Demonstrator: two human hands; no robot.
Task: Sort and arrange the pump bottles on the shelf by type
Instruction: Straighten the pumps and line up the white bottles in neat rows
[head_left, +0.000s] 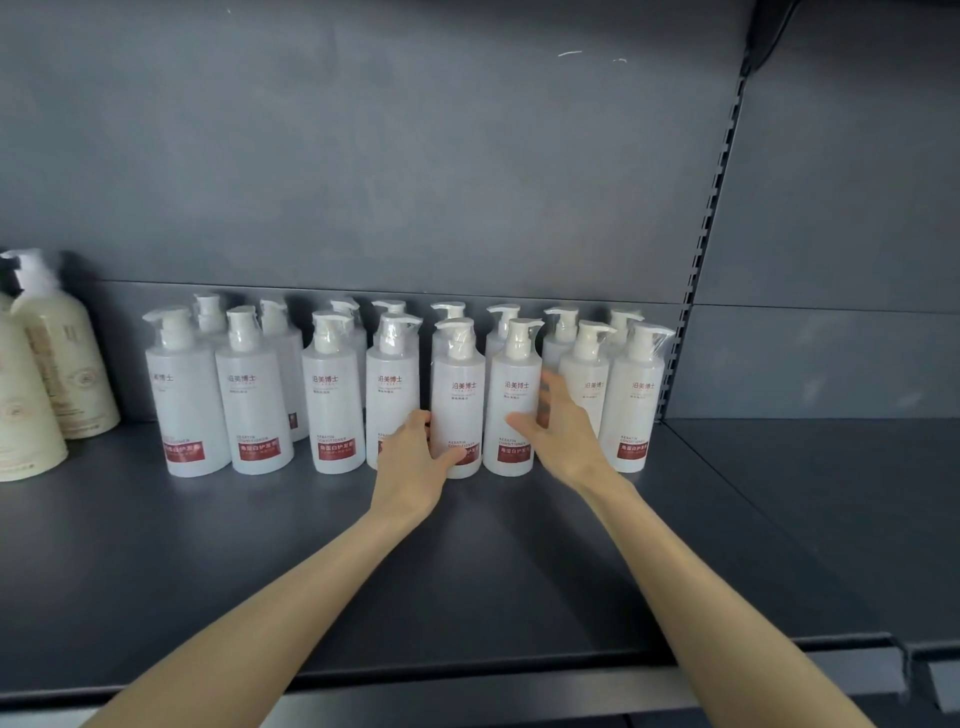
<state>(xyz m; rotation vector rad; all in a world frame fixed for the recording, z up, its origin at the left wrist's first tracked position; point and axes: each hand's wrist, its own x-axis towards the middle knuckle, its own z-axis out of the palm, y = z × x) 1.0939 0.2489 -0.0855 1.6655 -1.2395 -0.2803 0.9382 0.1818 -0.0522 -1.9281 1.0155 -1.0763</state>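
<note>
Several white pump bottles with red labels stand in two rows on the dark shelf (260, 545). My left hand (415, 457) grips the lower part of one front-row white bottle (460, 395), thumb across its front and fingers round its left side. My right hand (563, 431) is blurred, with its fingers spread around the neighbouring front-row bottle (511, 374): the thumb lies in front of it and the fingers reach past its right side. Both bottles stand upright on the shelf.
Cream-coloured pump bottles (57, 358) stand at the shelf's left end. A slotted upright (711, 208) divides the back panel just right of the white bottles. The shelf's front edge (467, 680) runs below my forearms.
</note>
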